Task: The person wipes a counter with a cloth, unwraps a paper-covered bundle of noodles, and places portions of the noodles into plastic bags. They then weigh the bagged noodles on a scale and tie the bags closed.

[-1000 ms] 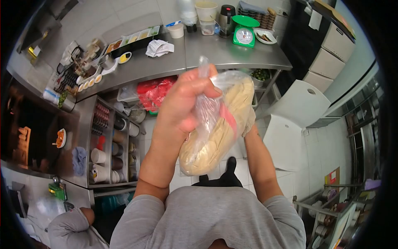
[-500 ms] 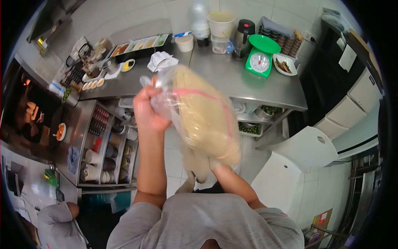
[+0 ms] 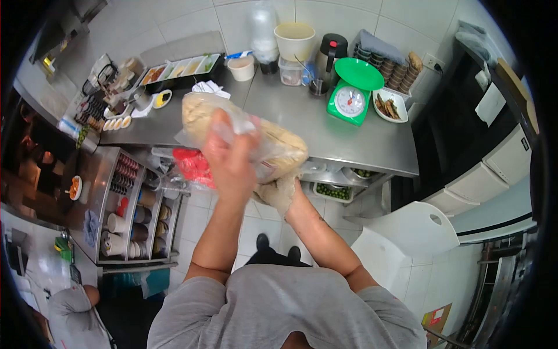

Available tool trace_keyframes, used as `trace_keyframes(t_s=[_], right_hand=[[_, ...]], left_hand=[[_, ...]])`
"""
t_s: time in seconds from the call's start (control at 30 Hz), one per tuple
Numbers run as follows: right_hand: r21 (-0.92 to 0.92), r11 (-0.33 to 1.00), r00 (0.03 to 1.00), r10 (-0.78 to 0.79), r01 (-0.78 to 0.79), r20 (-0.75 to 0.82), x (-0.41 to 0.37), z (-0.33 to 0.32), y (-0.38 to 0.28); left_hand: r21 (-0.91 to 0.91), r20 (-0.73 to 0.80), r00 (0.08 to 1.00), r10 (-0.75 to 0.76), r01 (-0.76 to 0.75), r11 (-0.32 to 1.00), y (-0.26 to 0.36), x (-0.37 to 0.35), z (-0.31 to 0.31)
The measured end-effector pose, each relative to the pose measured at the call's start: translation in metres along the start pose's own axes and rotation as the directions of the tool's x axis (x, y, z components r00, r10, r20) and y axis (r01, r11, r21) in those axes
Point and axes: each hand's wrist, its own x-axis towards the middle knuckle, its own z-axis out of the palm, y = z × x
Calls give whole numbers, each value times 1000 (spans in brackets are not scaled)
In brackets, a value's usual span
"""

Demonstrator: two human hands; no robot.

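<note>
A clear plastic bag point(image 3: 282, 145) with pale yellow contents and red marking is held up before me, tilted over the steel counter's front edge. I cannot make out exactly what the contents are. My left hand point(image 3: 232, 154), smeared by motion, is closed on the bag's gathered plastic on the near side. Under the bag's lower right end is my right hand point(image 3: 279, 195), in what looks like a pale glove, closed against it; its fingers are mostly hidden. A red plastic piece point(image 3: 193, 166) hangs just left of my left hand.
On the steel counter point(image 3: 273, 110) stand a green scale point(image 3: 350, 103), a bowl point(image 3: 390, 106), a thermos point(image 3: 330, 55), tubs and a topping tray point(image 3: 180, 70). A white chair point(image 3: 401, 238) is at right. Shelves point(image 3: 136, 209) and another person's sleeve point(image 3: 72, 302) are at left.
The bag has swung from nearly upright to lying across, moving left. My left hand has moved right and down, in front of the bag. The red plastic and my shoes have come into sight.
</note>
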Motion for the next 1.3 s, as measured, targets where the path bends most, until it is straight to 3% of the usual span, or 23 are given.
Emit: trace_keyframes(t_s=[0.07, 0.13, 0.3, 0.43, 0.53, 0.63, 0.7, 0.73, 0.77, 0.8, 0.83, 0.9, 0.93, 0.97, 1.03, 1.07, 1.1, 1.13, 1.2, 1.23, 1.27, 1.3], right_hand=[[-249, 965, 996, -86, 88, 18, -2, 31, -3], [-261, 963, 979, -19, 73, 203, 0, 37, -15], [-509, 860, 1000, -30, 21, -9, 10, 23, -42], [-574, 817, 944, -148, -53, -296, 41, -13, -66], [-570, 818, 847, -353, 73, -398, 69, -40, -79], [-543, 727, 697, -642, 420, -320, 99, -61, -84], [-553, 653, 720, -682, 518, -131, 105, -72, -105], [-544, 610, 717, -697, 576, -22, 110, -74, -113], [-519, 621, 712, -701, 587, -33, 101, -58, -105], [-497, 631, 708, -705, 595, -48, 77, -24, -86], [-473, 639, 701, -710, 606, -61, 62, -2, -70], [-697, 570, 825, -563, 436, 56, 55, 5, -46], [-793, 500, 880, -466, 349, 94, 52, 9, -40], [-814, 458, 885, -445, 357, 137, 49, 19, -40], [-845, 372, 888, -400, 385, 229, 49, 39, -42], [-919, 11, 808, -481, 394, 341, 53, 24, -61], [-885, -372, 709, -541, 281, 452, 57, 18, -78], [-726, -682, 613, -537, 88, 579, 61, 10, -92], [-806, -591, 702, -574, 2, 422, 89, -50, -115], [-839, -542, 739, -582, -42, 339, 100, -76, -121], [-789, -615, 717, -544, 12, 435, 104, -91, -128], [-728, -682, 690, -495, 67, 527, 104, -103, -135]], left_hand=[[275, 121, 991, 59, -91, 957, -5, 0, 2], [473, 224, 973, 49, -153, 868, -7, 7, 4], [790, 417, 894, -161, -270, 551, -48, 59, 16], [793, 398, 861, -317, -149, 590, -149, 65, 5], [702, 454, 782, -427, -19, 712, -201, 53, 2], [635, 478, 729, -490, 99, 766, -215, 58, 1], [659, 489, 645, -587, 168, 733, -199, 67, 6], [711, 503, 748, -432, -74, 699, -185, 64, 2], [738, 537, 805, -252, -305, 602, -165, 50, -4], [742, 584, 809, -67, -498, 449, -153, 35, -12], [708, 531, 837, -129, -355, 611, -152, 24, -20], [553, 444, 848, -289, -6, 833, -157, 7, -37], [468, 322, 867, -379, 202, 860, -152, 15, -49], [348, 207, 854, -477, 392, 852, -144, 27, -63], [37, 90, 872, -481, 480, 877, -124, 56, -81], [81, 74, 907, -415, 410, 909, -110, 74, -88], [123, 59, 938, -342, 334, 935, -101, 90, -90], [355, 127, 921, -369, 305, 884, -101, 100, -83], [748, 218, 861, -460, 156, 645, -106, 110, -61], [862, 344, 809, -477, -70, 503, -123, 102, -46], [892, 443, 733, -516, -304, 335, -151, 90, -30], [837, 548, 738, -394, -479, 267, -187, 70, -27]])
